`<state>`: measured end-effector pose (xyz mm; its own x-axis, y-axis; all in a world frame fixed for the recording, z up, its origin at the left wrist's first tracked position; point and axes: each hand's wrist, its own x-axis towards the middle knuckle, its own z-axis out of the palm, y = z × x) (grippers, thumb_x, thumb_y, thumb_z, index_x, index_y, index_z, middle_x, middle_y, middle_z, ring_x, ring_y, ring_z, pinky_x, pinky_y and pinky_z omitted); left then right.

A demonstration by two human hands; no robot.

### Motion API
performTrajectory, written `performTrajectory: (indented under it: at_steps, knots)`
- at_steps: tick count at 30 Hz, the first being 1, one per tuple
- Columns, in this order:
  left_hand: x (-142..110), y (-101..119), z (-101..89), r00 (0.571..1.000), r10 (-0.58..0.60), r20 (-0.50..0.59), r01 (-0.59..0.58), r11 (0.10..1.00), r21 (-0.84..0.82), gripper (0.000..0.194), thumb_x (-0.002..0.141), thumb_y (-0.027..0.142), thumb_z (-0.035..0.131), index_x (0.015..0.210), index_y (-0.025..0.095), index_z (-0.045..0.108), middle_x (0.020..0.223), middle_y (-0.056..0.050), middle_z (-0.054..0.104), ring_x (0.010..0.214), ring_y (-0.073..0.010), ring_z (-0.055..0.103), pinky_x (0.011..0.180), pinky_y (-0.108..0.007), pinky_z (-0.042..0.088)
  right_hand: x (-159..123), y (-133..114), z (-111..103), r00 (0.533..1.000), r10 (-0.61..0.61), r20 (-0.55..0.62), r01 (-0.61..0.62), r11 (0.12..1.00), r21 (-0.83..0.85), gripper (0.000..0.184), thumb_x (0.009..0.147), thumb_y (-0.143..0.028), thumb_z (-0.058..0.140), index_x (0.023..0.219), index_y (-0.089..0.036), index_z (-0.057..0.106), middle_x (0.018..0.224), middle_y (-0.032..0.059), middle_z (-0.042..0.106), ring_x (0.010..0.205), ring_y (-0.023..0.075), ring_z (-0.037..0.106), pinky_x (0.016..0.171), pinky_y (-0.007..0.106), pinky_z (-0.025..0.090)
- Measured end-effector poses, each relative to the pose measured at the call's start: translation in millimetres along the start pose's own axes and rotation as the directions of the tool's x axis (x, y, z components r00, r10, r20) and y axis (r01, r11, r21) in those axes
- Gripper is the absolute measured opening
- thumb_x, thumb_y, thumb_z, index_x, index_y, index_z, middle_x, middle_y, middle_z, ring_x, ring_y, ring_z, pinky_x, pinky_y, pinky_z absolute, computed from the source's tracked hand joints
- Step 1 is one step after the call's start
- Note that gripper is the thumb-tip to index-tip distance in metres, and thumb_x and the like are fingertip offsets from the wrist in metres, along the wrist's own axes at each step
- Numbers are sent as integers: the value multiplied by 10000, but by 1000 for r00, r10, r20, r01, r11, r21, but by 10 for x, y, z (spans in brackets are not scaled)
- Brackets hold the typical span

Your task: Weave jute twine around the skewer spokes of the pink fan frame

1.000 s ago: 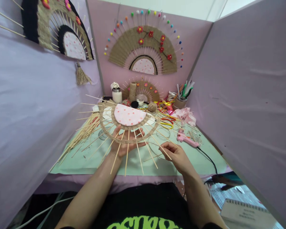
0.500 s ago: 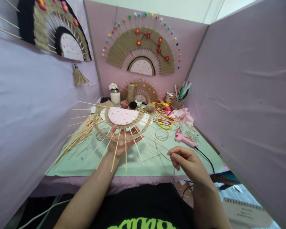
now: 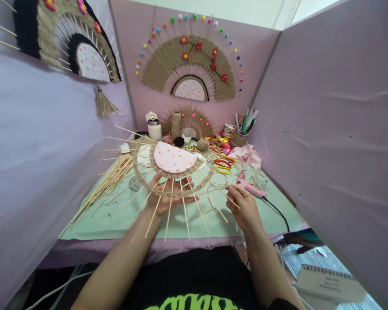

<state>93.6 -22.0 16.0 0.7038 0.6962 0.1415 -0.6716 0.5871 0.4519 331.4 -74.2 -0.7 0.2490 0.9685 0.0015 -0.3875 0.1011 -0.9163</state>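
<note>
A half-round fan of thin wooden sticks [image 3: 185, 215] rests on my left hand [image 3: 168, 200], whose fingers spread beneath it. It has a pink dotted half-disc [image 3: 174, 157] in the middle and an outer ring of woven twine [image 3: 163, 192] across the sticks. My right hand [image 3: 244, 209] is closed in a pinch by the stick ends on the fan's right side. A thin strand of twine [image 3: 218, 210] runs by its fingertips; the grip itself is partly hidden.
Loose sticks [image 3: 106, 185] lie at the left of the green tabletop. Red and yellow scissors [image 3: 223, 165], a pink glue gun [image 3: 250, 188] with a black cord and crumpled pink paper [image 3: 245, 156] lie right. Behind stand a white bottle [image 3: 154, 128], a twine ball [image 3: 203, 144] and a tool cup [image 3: 239, 138].
The fan has turned and tilted, its right side now lower, and shifted right. My right hand has moved up and slightly left to the stick ends, its fingers more tightly pinched.
</note>
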Motion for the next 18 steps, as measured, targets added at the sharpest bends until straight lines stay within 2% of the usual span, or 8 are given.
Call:
performTrajectory:
  at_steps: [5, 9, 13, 18]
  knots:
    - [-11, -23, 8, 994, -93, 62, 91, 995, 34, 676, 801, 679, 328, 1063, 129, 620, 1121, -175, 593, 1144, -368, 493, 971, -617, 341, -3, 46, 134, 1000, -2, -29, 6, 992, 130, 227, 646, -314, 773, 751, -182, 621, 492, -78, 391, 420, 40, 290, 380, 161, 215]
    - [-12, -31, 8, 994, -89, 56, 86, 995, 51, 754, 758, 746, 319, 1074, 127, 609, 1092, -169, 588, 1094, -348, 514, 962, -607, 361, -19, 26, 214, 998, 37, 44, -45, 982, 181, 215, 678, -311, 754, 757, -181, 601, 500, -87, 352, 421, 41, 250, 364, 150, 216]
    - [-16, -30, -12, 997, -69, 35, 68, 997, 23, 772, 748, 767, 318, 1081, 141, 623, 1083, -145, 608, 1005, -296, 553, 893, -536, 442, -10, -11, 219, 986, 95, 135, -123, 969, 216, 260, 686, -315, 756, 720, -185, 534, 523, -89, 330, 424, 38, 242, 349, 134, 221]
    - [-23, -17, -47, 998, -60, 28, 60, 998, 11, 781, 762, 750, 327, 1139, 132, 622, 1147, -157, 631, 1037, -332, 565, 830, -506, 467, 1, -39, 145, 970, 132, 202, -181, 952, 248, 295, 679, -295, 764, 691, -189, 489, 536, -87, 314, 428, 38, 245, 339, 122, 217]
